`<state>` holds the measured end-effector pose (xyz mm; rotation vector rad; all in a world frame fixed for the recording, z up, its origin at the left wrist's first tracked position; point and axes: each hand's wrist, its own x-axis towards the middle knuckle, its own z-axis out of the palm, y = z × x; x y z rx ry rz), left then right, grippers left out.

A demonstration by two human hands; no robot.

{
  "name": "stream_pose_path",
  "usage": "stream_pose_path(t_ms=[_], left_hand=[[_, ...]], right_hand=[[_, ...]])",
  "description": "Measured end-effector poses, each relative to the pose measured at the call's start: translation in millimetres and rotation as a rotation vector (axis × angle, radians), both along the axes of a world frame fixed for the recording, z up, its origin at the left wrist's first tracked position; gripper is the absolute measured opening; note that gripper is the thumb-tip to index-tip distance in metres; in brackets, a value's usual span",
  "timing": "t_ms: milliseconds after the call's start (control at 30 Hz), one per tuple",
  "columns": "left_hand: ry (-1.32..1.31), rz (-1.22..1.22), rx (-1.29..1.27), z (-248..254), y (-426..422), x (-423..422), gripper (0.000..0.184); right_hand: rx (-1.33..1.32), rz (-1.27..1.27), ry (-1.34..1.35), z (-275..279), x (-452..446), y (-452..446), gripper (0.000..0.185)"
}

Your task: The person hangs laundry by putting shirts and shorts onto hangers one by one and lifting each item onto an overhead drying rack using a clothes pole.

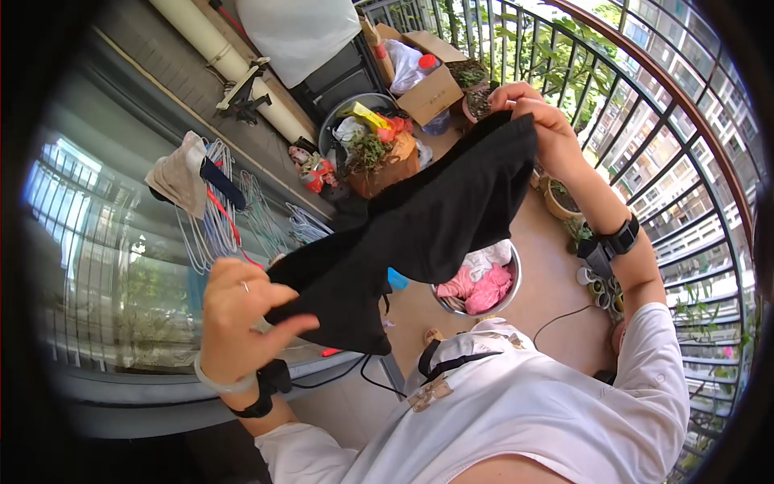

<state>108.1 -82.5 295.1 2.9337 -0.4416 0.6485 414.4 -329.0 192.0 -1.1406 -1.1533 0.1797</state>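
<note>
Black garment [439,206], seemingly light, soft and limp, best taken by opposite ends, pinched there in left grip [234,319] and right grip [544,133].

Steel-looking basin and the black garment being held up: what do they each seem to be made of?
The basin looks like bare metal, probably stainless steel: its rim is silvery and shiny.
The black garment looks like soft, matte knit fabric, draping in folds; cotton or synthetic, I can't tell.

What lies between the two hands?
A black garment spans the stretch from the left hand to the right hand, as the head view shows.
</note>
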Motion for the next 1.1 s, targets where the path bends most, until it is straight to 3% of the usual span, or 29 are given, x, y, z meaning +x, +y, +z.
stream_pose_path(t_ms=[67,100,133,200,267,333,533,600,667,700,733,767,867,933,1100], left_hand=[[0.251,-0.208,-0.304,-13,-10,4,0.032],[0.445,-0.161,-0.222,-44,-3,9,0.03],[0.632,-0.115,-0.143,-74,2,12,0.028],[0.461,0.008,-0.186,-100,14,-3,0.026],[0.313,0.132,-0.219,-96,31,-19,0.025],[0.089,0.185,-0.233,-76,29,-40,0.022],[-0.1,0.256,-0.08,-34,-1,-47,0.023],[-0.145,0.295,-0.041,-29,-16,-48,0.024],[-0.209,0.274,-0.24,-43,-25,-53,0.023],[-0.049,0.257,-0.214,-58,-19,-53,0.022],[0.119,0.237,-0.197,-73,-11,-55,0.02],[0.116,0.261,-0.182,-79,-11,-63,0.02],[0.208,0.219,-0.141,-81,-8,-77,0.019],[0.116,0.4,-0.108,-72,-13,-90,0.018],[0.059,0.479,-0.133,-68,-21,-129,0.021]], right_hand=[[0.165,0.131,0.271,13,-3,14,0.014],[0.141,0.037,0.591,27,-7,18,0.013],[0.128,0.036,0.583,28,-3,16,0.013],[0.1,0.154,0.571,26,15,15,0.013],[0.092,0.263,0.433,9,35,11,0.014],[-0.164,-0.045,-0.309,5,45,7,0.016],[-0.131,-0.214,-0.544,26,47,3,0.026],[-0.034,-0.209,-0.449,32,40,0,0.019],[-0.018,-0.084,-0.417,9,34,13,0.014],[-0.225,-0.02,-0.457,-12,35,23,0.007],[-0.427,-0.122,-0.83,-29,35,28,0.012],[-0.407,-0.196,-1.021,-48,46,31,0.021],[-0.341,-0.172,-1.079,-48,21,50,0.02],[-0.332,-0.115,-0.971,-45,4,69,0.018],[-0.429,0.18,-0.887,-97,-5,133,0.02]])
